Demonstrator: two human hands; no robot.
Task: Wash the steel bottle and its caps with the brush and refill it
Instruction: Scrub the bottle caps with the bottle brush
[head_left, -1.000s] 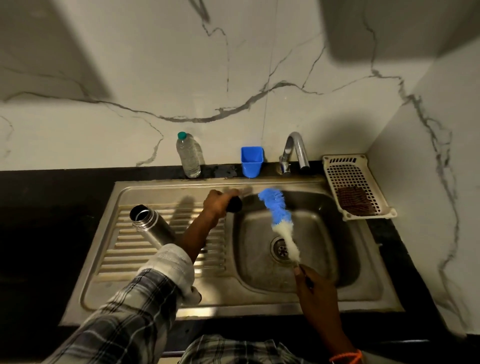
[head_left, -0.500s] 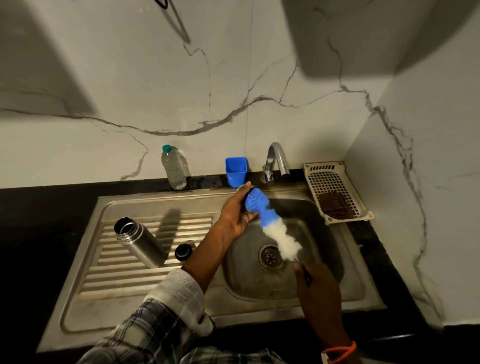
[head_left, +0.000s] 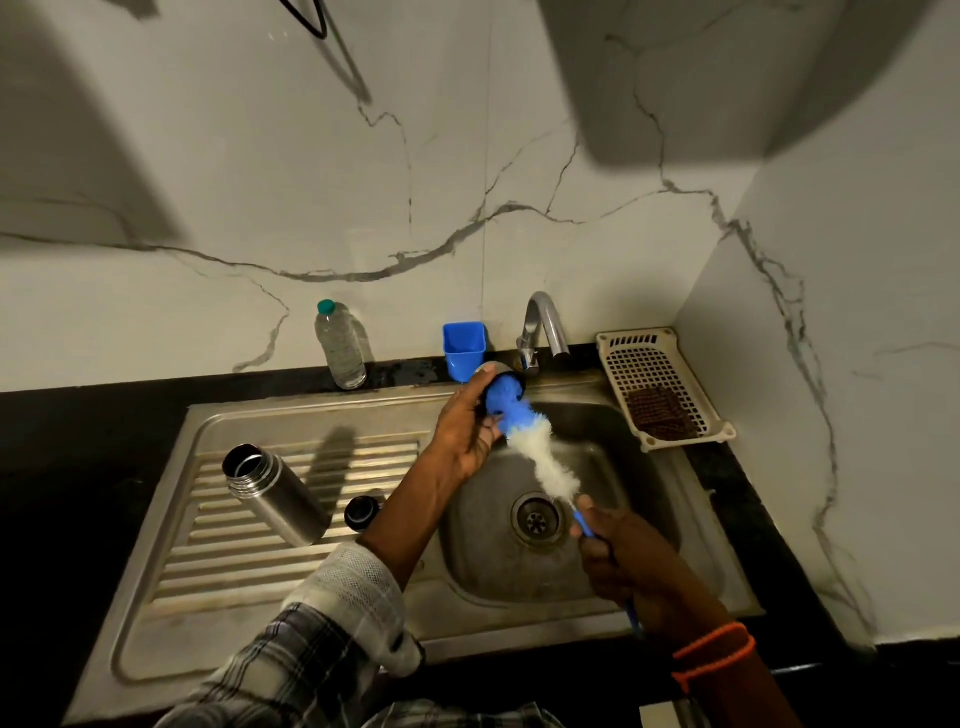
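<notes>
Standing uncapped on the ribbed drainboard at the left, the cylindrical brushed-steel bottle (head_left: 278, 493) looks rigid and probably slick when wet, so the plain mid-body is the likeliest place to grasp it. Just to its right lies a small round black cap (head_left: 361, 512), apart from the bottle. Over the stainless sink basin (head_left: 654, 499), the left hand (head_left: 464, 430) curls its fingers around a round steel outer cap (head_left: 491, 375), light and stiff by the look of it. The blue-and-white bristle bottle brush (head_left: 530, 441), soft-headed, is pushed into that cap, its blue handle clenched in the right hand (head_left: 618, 551).
</notes>
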